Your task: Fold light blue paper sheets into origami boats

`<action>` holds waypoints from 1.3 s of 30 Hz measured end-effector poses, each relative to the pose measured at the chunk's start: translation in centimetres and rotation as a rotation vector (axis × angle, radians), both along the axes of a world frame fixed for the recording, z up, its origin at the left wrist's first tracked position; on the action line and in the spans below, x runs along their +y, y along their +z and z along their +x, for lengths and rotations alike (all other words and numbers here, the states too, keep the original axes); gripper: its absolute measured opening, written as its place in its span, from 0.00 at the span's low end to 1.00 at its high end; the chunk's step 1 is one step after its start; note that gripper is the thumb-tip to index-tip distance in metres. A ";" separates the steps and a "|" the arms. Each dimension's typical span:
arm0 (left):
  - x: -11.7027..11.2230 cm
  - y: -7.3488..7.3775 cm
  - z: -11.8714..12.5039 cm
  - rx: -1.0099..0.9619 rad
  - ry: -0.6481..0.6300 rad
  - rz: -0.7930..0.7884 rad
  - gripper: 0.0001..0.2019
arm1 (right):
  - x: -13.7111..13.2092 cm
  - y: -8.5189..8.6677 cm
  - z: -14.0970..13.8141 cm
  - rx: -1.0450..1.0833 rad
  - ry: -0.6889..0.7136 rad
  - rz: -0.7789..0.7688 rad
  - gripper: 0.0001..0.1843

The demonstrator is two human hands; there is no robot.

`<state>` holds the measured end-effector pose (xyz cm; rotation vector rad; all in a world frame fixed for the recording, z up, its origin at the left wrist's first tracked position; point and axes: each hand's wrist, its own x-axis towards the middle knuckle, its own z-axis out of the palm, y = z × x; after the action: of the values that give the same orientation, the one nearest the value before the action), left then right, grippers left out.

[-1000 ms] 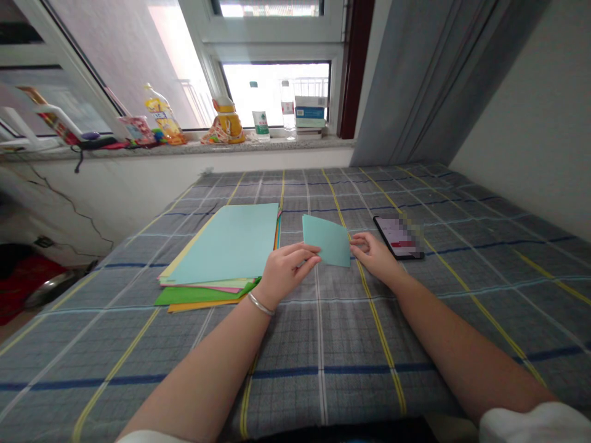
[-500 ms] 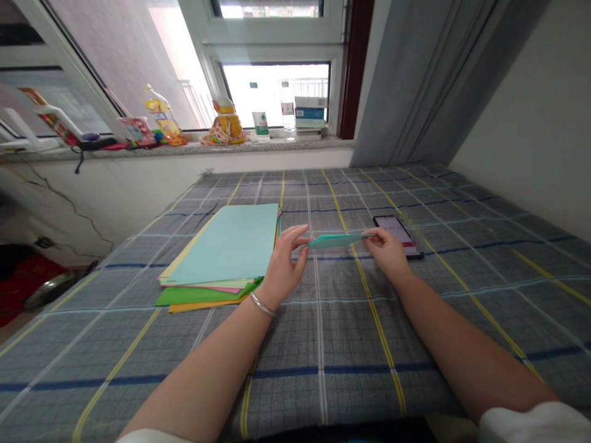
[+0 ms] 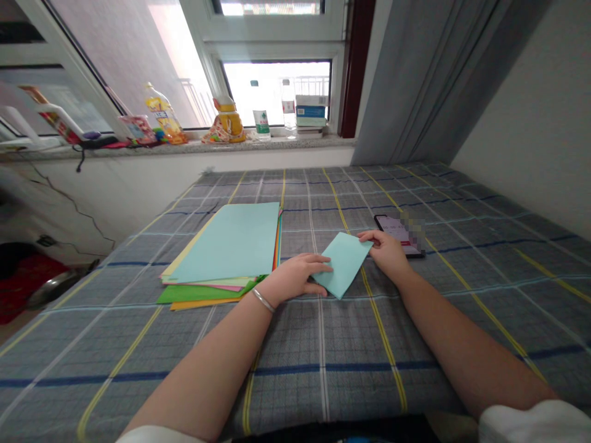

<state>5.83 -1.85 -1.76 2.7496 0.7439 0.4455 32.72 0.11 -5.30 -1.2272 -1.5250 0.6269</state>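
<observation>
A small blue paper sheet (image 3: 344, 264) lies on the checked bedspread (image 3: 443, 344) between both hands, the left hand (image 3: 293, 277) resting open on its edge, the right hand (image 3: 388, 253) curled at its corner, grip unclear.

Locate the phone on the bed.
In the head view, the phone lies on the plaid bedspread, right of centre, just beyond the right hand and the small pale blue paper.

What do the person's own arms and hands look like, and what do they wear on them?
Both forearms are bare, with no gloves. The left hand has a thin silver bangle at the wrist; the right hand shows none. White sleeves appear at the bottom edge of the view.
</observation>
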 end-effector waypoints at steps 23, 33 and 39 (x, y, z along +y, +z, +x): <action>-0.4 -0.1 0.1 -0.080 0.291 -0.056 0.20 | -4.8 6.1 -1.5 -0.929 0.189 0.341 0.13; 0.7 -1.7 0.0 -0.345 0.515 -0.272 0.17 | -5.1 4.3 -3.4 -0.966 0.529 0.351 0.24; 1.0 -2.0 -0.1 -0.459 0.558 -0.287 0.19 | -4.8 3.2 -3.6 -0.940 0.640 0.281 0.17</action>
<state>5.76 -0.80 -3.71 2.0328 1.3128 0.9521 29.12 -4.70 -2.08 -0.8145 -2.7413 0.1817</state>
